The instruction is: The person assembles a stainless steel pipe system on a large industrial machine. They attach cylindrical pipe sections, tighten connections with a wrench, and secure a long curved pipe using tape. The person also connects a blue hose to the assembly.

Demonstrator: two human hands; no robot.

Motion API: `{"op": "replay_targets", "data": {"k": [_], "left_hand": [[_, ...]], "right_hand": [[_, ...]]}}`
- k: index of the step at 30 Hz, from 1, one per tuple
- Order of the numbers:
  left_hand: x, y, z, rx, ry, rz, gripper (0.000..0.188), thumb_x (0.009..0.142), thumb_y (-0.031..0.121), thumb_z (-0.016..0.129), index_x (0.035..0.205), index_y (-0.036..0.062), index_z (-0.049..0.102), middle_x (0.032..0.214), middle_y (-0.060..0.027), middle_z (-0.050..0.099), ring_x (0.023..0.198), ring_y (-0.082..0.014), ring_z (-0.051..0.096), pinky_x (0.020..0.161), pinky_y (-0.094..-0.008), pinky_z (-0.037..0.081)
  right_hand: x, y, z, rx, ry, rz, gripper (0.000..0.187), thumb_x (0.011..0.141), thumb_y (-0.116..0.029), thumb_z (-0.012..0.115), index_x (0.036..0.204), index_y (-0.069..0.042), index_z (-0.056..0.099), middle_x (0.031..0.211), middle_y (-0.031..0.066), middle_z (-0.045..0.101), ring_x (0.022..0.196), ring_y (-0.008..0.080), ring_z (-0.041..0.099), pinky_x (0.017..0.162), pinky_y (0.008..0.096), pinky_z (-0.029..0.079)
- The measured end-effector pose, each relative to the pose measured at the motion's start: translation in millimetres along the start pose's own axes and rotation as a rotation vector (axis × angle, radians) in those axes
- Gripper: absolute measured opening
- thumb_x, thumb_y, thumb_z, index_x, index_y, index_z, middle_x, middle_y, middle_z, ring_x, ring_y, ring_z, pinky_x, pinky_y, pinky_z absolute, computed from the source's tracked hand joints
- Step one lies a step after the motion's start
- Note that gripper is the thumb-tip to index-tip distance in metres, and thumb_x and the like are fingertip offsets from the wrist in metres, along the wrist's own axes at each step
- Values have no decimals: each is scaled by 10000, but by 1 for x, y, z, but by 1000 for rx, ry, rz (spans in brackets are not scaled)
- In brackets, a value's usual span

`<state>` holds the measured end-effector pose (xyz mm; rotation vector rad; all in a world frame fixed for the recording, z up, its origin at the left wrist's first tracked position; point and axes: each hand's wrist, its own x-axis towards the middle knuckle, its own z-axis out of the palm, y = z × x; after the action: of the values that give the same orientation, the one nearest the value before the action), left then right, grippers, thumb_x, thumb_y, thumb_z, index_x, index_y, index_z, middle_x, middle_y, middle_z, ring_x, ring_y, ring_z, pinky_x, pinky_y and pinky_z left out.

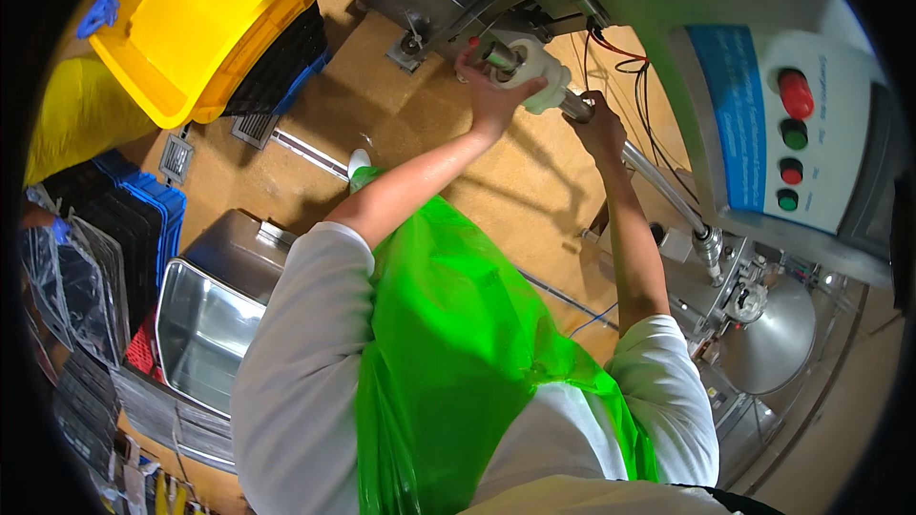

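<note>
My left hand (495,105) is wrapped round a white, translucent collar-like piece (542,62) at the top centre. A short metal tube end (500,56) sticks out of its left side, close to my fingers. On the other side of the white piece, my right hand (601,128) closes on a metal tube (576,108) that joins it. A longer metal pipe (668,187) runs from near my right hand down to a machine joint at the right. The exact kind of the white piece cannot be made out.
A machine panel (811,57) with red and green buttons stands close on the right. Cables (641,86) hang beyond my right hand. Stacked yellow tubs (205,24) and black and blue crates (143,219) are at left, near a steel bin (205,324). A round metal hopper (773,334) sits lower right.
</note>
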<state>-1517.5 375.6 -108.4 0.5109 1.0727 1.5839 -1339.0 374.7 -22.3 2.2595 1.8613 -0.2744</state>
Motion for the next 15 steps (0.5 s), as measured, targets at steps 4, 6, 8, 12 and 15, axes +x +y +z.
{"op": "replay_targets", "data": {"k": [4,6,8,12,15], "left_hand": [[-2,-19,29,-182,22,18,1092,642,201,910,1365,17,113,1292,-220,407,1162,-295,515,1008,-384,429],[18,-17,47,-135,40,35,1086,659,214,902,1370,16,105,1283,-226,418,1164,-301,513,1004,-386,429],[36,-16,61,-174,83,54,1080,657,228,899,1360,3,110,1257,-247,431,1162,-309,508,994,-378,428],[63,-4,86,-249,129,-26,1007,670,277,874,1304,-11,146,1204,-245,449,1135,-297,504,977,-362,423],[90,-5,92,-155,157,8,909,702,283,848,1238,0,170,1164,-222,460,1101,-273,500,954,-340,426]], "right_hand": [[27,9,3,19,103,-18,489,738,-429,792,1115,-200,581,856,49,721,837,262,701,717,415,535],[41,9,1,6,147,-5,499,716,-449,800,1089,-190,592,856,51,716,825,267,699,707,423,536],[57,10,-2,-9,200,4,511,703,-457,804,1086,-189,595,873,57,718,826,274,699,705,429,536],[83,22,-4,3,268,48,555,653,-480,824,1072,-184,611,895,58,720,842,278,698,725,435,537],[100,23,-8,32,297,28,575,629,-475,836,1064,-163,627,888,51,720,834,265,699,720,423,538]]}}
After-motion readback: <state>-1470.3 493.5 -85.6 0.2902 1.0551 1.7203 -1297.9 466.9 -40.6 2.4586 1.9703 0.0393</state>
